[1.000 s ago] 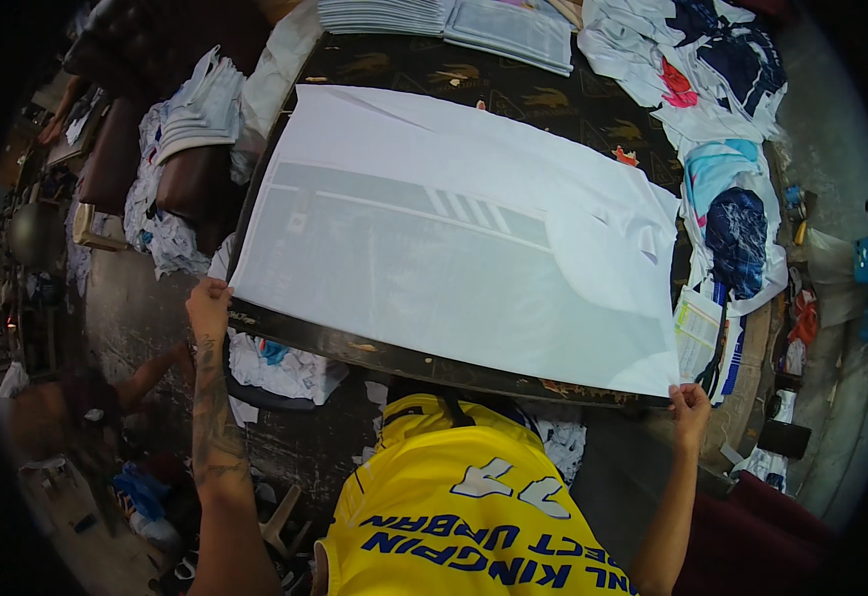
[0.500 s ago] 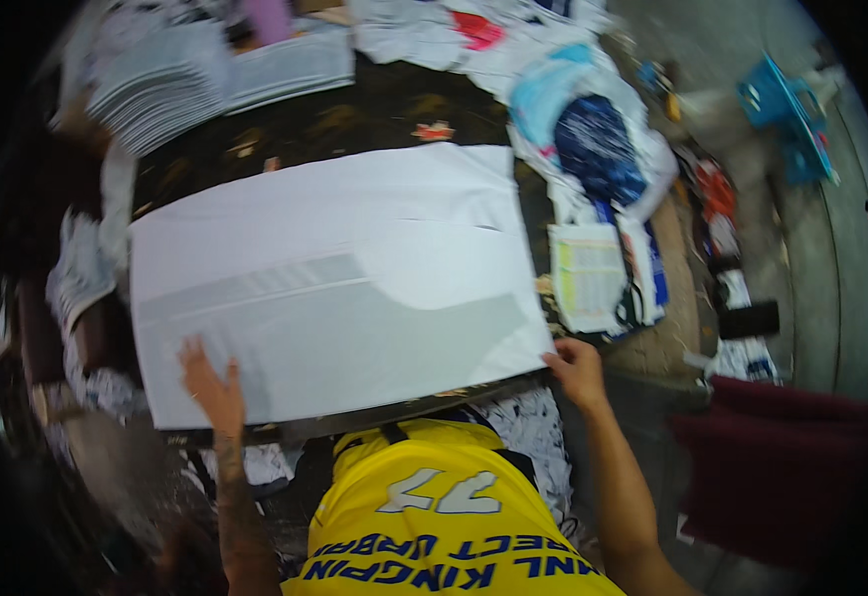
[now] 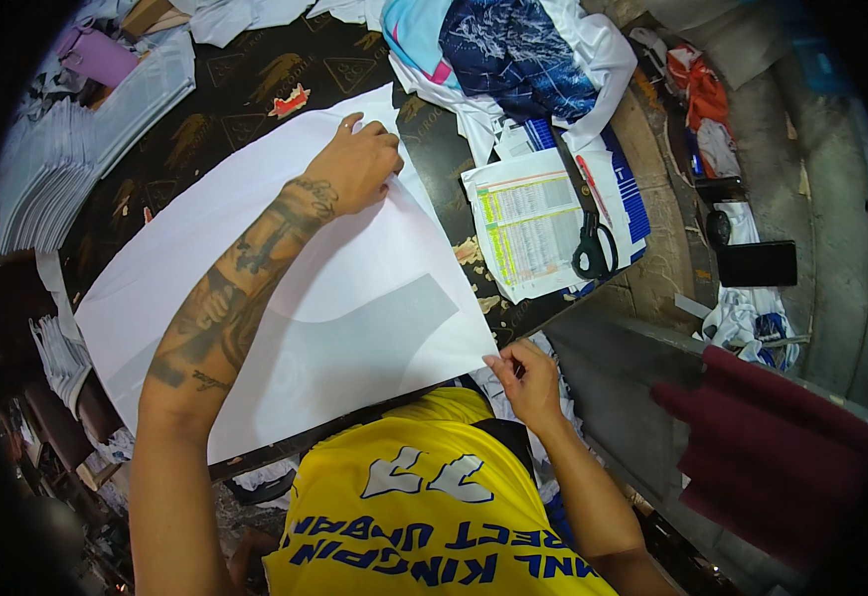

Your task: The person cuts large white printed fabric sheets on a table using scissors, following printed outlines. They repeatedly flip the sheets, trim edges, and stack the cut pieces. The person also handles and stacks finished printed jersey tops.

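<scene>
- head view: a thin white sheet with pale grey areas (image 3: 354, 288) lies across the dark, gold-patterned surface (image 3: 190, 159) in front of the person.
- the right hand (image 3: 529, 383) has its thumb and finger closed in a pinch on the sheet's near right corner.
- the tattooed arm's left hand (image 3: 356, 169) rests, fingers half curled, near the sheet's far right corner; whether it grips the edge i cannot tell.
- the step in hand looks like straightening the sheet's right edge.
- the next move seems to call for keeping the near corner steady while the loose fold by the left hand is flattened.
</scene>
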`<state>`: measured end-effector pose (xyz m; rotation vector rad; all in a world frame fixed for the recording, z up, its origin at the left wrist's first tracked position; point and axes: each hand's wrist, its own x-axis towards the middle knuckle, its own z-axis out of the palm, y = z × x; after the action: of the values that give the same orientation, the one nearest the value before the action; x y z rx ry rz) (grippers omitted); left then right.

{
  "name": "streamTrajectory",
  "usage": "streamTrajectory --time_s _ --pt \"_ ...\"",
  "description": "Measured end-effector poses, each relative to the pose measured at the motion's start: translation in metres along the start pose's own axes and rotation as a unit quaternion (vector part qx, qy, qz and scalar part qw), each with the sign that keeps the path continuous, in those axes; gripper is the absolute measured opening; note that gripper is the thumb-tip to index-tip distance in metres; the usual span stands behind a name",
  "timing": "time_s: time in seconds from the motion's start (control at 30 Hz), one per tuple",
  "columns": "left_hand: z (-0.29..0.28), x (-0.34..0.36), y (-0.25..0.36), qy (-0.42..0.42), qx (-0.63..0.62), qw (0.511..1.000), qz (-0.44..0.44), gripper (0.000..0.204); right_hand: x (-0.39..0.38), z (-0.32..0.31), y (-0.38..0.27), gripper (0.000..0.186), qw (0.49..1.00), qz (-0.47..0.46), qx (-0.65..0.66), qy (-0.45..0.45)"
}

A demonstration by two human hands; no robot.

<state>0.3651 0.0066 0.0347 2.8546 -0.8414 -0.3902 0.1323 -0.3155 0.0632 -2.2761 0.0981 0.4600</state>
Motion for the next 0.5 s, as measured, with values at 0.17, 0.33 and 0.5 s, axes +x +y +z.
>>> streamTrajectory --time_s 0.17,0.33,0.5 --pt "0.014 0.019 0.001 -0.052 0.002 0.999 -0.017 0.018 0.030 0.013 0.045 0.028 0.999 -0.024 0.006 -0.031" --pt "0.032 -0.011 0.032 0.147 -0.007 0.986 -0.080 0.033 0.032 0.010 0.049 0.030 0.998 -0.018 0.003 -0.053" --pt "0.074 -0.136 0.136 0.213 -0.310 0.911 -0.171 0.044 0.065 0.015 -0.002 0.038 0.995 0.056 0.052 -0.059"
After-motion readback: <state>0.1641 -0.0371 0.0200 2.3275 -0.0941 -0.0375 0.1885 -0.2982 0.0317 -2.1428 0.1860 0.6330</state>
